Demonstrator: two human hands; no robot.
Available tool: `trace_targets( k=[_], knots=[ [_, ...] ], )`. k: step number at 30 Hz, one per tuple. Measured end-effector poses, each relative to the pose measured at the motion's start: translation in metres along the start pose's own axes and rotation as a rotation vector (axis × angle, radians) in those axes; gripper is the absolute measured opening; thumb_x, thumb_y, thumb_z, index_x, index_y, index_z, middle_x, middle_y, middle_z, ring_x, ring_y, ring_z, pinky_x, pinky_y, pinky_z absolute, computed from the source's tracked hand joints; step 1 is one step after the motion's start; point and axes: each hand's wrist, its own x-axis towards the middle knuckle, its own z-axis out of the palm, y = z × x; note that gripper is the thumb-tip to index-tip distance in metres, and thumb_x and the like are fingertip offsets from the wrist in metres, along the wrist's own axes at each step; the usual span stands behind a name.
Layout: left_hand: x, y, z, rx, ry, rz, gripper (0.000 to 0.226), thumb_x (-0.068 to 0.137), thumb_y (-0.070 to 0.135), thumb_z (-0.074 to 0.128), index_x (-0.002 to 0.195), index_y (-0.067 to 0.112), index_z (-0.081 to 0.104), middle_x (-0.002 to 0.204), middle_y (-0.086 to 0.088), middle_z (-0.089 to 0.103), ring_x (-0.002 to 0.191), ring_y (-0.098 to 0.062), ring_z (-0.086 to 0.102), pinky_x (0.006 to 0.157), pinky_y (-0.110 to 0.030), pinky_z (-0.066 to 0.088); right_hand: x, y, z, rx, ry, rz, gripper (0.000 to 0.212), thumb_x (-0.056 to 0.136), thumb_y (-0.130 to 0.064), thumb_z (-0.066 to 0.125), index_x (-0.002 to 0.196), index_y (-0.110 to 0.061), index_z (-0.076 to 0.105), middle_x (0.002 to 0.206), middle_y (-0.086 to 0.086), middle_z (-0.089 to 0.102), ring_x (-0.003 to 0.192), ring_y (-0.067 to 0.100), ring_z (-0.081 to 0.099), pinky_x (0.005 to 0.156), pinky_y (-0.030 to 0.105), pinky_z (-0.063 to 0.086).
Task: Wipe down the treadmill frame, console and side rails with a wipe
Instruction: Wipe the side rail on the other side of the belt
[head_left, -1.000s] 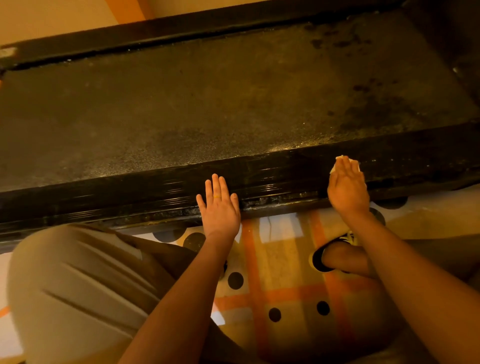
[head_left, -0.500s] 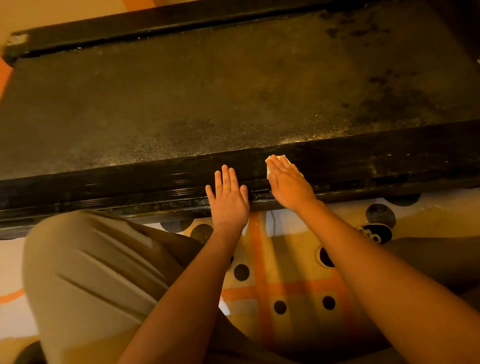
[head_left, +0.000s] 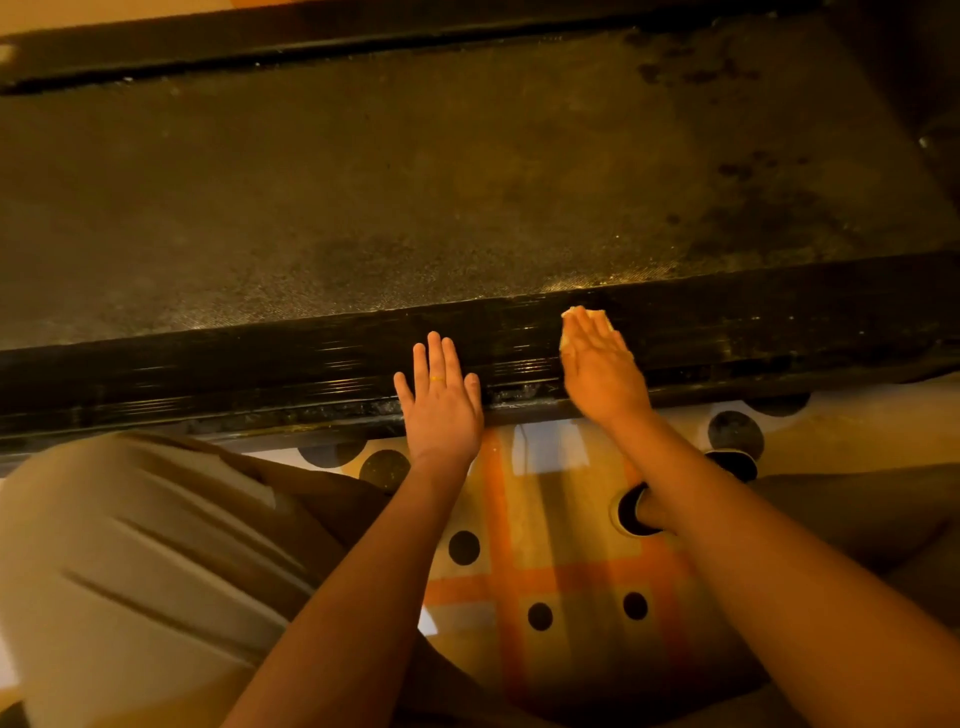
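Mostly hidden pale wipe (head_left: 586, 314) under right hand (head_left: 602, 366).

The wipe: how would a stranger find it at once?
A black side rail runs along the near edge of the belt. The right hand presses flat on it; the wipe is the pale scrap peeking past its fingertips, while the left hand holds nothing.

— We see the side rail (head_left: 260, 364) as glossy black, with thin pale streaks running along it.
— And we read the belt (head_left: 415, 182) as dull grey-brown, finely speckled, with darker blotches toward its far right.
— We make the wipe (head_left: 587, 314) pale cream.
— We agree. The floor mat (head_left: 545, 519) is cream, with crossing orange bands and black dots.
— The ring (head_left: 437, 379) we call yellow-gold, and the trousers (head_left: 130, 545) light beige.
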Motion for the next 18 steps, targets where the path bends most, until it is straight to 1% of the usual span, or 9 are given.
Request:
trace_targets(
  k=[2, 4, 6, 7, 9, 11, 14, 16, 18],
  knots=[
    [0.0, 0.0, 0.002, 0.002, 0.009, -0.002, 0.06, 0.107, 0.043, 0.009, 0.16, 0.017, -0.002, 0.168, -0.003, -0.009, 0.154, -0.021, -0.014, 0.122, -0.048, -0.008, 0.005, 0.033, -0.012, -0.013, 0.043, 0.111, 0.052, 0.108, -0.027, 0.024, 0.158, -0.016, 0.017, 0.166, 0.005, 0.015, 0.154, 0.023, 0.006, 0.124, 0.041, 0.01],
    [0.001, 0.0, 0.003, 0.008, 0.014, 0.0, 0.06, 0.107, 0.043, 0.009, 0.16, 0.017, -0.002, 0.168, -0.003, -0.008, 0.154, -0.021, -0.014, 0.121, -0.048, -0.008, 0.006, 0.06, -0.026, -0.032, 0.072, 0.2, 0.052, 0.107, -0.025, 0.027, 0.157, -0.011, 0.021, 0.164, 0.01, 0.021, 0.152, 0.027, 0.013, 0.122, 0.043, 0.016],
    [0.0, 0.0, 0.003, 0.002, 0.019, 0.004, 0.06, 0.107, 0.043, 0.009, 0.16, 0.016, -0.002, 0.168, -0.003, -0.008, 0.154, -0.022, -0.013, 0.121, -0.047, -0.009, 0.001, 0.069, -0.031, -0.056, 0.11, 0.223, 0.051, 0.106, -0.022, 0.029, 0.154, -0.007, 0.026, 0.159, 0.014, 0.028, 0.148, 0.03, 0.02, 0.118, 0.044, 0.023],
    [-0.001, 0.0, 0.004, -0.001, 0.026, 0.007, 0.06, 0.107, 0.043, 0.008, 0.16, 0.016, -0.002, 0.168, -0.004, -0.008, 0.154, -0.022, -0.013, 0.12, -0.047, -0.009, -0.003, 0.065, -0.03, -0.058, 0.115, 0.229, 0.05, 0.106, -0.021, 0.029, 0.154, -0.005, 0.026, 0.158, 0.016, 0.029, 0.148, 0.032, 0.021, 0.118, 0.044, 0.024],
    [-0.001, -0.001, 0.004, -0.006, 0.032, 0.011, 0.06, 0.107, 0.043, 0.008, 0.161, 0.016, -0.001, 0.168, -0.004, -0.007, 0.154, -0.022, -0.012, 0.121, -0.048, -0.008, -0.013, 0.044, -0.022, -0.028, 0.072, 0.228, 0.052, 0.108, -0.024, 0.026, 0.157, -0.007, 0.02, 0.163, 0.014, 0.021, 0.152, 0.033, 0.013, 0.122, 0.045, 0.016],
    [-0.001, -0.001, 0.005, -0.005, 0.029, 0.01, 0.06, 0.107, 0.043, 0.007, 0.161, 0.016, -0.001, 0.169, -0.004, -0.006, 0.154, -0.022, -0.012, 0.122, -0.049, -0.007, -0.022, 0.014, -0.008, -0.022, 0.002, 0.116, 0.053, 0.108, -0.026, 0.024, 0.158, -0.012, 0.014, 0.166, 0.009, 0.012, 0.153, 0.029, 0.003, 0.125, 0.043, 0.008],
    [-0.001, 0.001, 0.002, -0.01, 0.019, 0.007, 0.061, 0.107, 0.042, 0.009, 0.161, 0.016, -0.001, 0.169, -0.004, -0.007, 0.154, -0.022, -0.012, 0.123, -0.049, -0.006, -0.011, -0.036, 0.01, -0.033, -0.08, -0.088, 0.053, 0.109, -0.028, 0.024, 0.159, -0.013, 0.013, 0.166, 0.006, 0.01, 0.154, 0.027, 0.0, 0.124, 0.04, 0.005],
    [-0.001, 0.001, 0.0, -0.007, 0.005, 0.011, 0.061, 0.107, 0.042, 0.01, 0.161, 0.016, -0.001, 0.168, -0.004, -0.008, 0.154, -0.022, -0.012, 0.123, -0.049, -0.005, 0.007, -0.062, 0.015, -0.045, -0.106, -0.148, 0.053, 0.108, -0.027, 0.025, 0.158, -0.012, 0.017, 0.166, 0.007, 0.014, 0.154, 0.028, 0.003, 0.124, 0.041, 0.009],
    [-0.001, 0.0, -0.002, 0.0, -0.011, 0.011, 0.061, 0.107, 0.042, 0.009, 0.161, 0.016, -0.001, 0.168, -0.004, -0.009, 0.154, -0.022, -0.013, 0.123, -0.05, -0.004, 0.024, -0.076, 0.015, -0.053, -0.146, -0.169, 0.053, 0.108, -0.027, 0.024, 0.158, -0.012, 0.015, 0.167, 0.005, 0.01, 0.154, 0.025, 0.001, 0.124, 0.04, 0.008]
  ],
)
